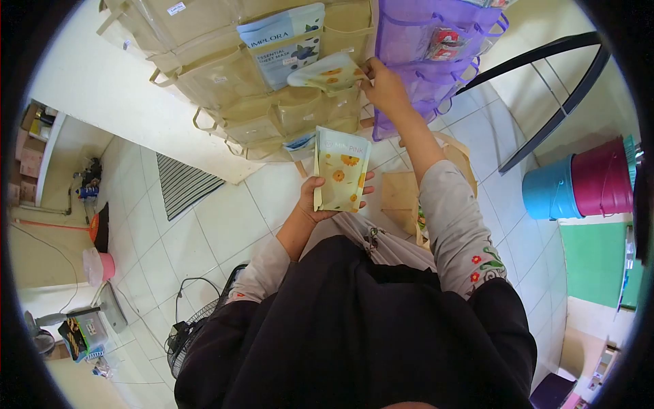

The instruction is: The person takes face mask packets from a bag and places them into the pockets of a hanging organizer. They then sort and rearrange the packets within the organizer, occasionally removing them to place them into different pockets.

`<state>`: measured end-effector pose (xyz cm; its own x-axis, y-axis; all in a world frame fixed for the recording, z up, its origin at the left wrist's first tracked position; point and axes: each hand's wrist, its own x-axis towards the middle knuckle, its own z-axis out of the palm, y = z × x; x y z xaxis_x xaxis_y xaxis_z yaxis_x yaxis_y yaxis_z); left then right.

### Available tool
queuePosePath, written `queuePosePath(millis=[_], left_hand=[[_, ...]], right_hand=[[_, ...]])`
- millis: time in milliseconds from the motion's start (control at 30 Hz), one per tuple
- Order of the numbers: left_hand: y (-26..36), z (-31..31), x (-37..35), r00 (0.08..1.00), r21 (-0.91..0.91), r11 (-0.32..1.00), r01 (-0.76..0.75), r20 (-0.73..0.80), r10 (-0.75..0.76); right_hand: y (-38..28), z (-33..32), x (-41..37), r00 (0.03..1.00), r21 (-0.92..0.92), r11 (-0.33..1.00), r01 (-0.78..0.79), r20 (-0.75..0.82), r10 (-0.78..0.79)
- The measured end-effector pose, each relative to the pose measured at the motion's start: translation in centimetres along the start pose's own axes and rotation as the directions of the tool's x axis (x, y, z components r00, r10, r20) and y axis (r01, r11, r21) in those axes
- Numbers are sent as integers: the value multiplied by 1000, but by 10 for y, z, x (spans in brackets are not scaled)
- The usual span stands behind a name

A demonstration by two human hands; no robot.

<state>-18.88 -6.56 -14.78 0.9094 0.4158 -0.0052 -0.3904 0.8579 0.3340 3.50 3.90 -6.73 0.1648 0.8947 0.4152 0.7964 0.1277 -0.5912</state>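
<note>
Pale yellow packets printed with orange flowers fill the left hand (313, 198): it grasps the stack (343, 174) upright in front of the body, the thumb on the left side and fingertips showing past the right edge. The top packet carries lettering, of which the word "PINK" can be read. The right hand (388, 88), reaching farther forward, pinches the right end of a single flowered packet (330, 73) between thumb and fingers. That packet lies tilted across the front of a beige hanging organizer (211, 75) with clear pockets; whether any part of it is inside a pocket cannot be told. Just beyond it, a light blue sheet mask packet (283, 41) with pictures of blueberries stands in a pocket. Another blue packet (300, 142) shows low on the organizer, partly hidden by the stack. To the right hangs a purple organizer (409, 48), with red and white packets (446, 44) in one pocket. Below it, near the person's right forearm, a tan bag (398, 194) sits on the white tiled floor (231, 211). A striped mat (187, 184) lies to the left, and a black fan (197, 334) stands at the near left. At the far right are a blue bucket (548, 187) and a maroon bucket (603, 178), side by side.
</note>
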Motion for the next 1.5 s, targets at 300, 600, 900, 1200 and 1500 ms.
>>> queuePosePath(millis=[300, 600, 900, 1200, 1500], left_hand=[[0, -9, -1, 1000, 19, 1000, -13, 14, 12], [-3, -4, 1, 993, -51, 996, -68, 93, 73], [-1, 7, 8, 991, -171, 984, -55, 107, 74], [-3, 1, 6, 986, -154, 988, 4, 163, 22], [-21, -36, -5, 993, -109, 991, 78, 94, -68]], right_hand=[[-13, -12, -12, 990, 186, 972, -144, 24, 142], [-15, -7, -34, 920, -153, 953, 260, -262, -293], [-30, -19, -103, 987, 82, 997, -9, 163, -4], [5, -64, -89, 935, 219, 956, -194, 336, 113], [-12, -80, -10, 991, 253, 962, 100, -114, -73]])
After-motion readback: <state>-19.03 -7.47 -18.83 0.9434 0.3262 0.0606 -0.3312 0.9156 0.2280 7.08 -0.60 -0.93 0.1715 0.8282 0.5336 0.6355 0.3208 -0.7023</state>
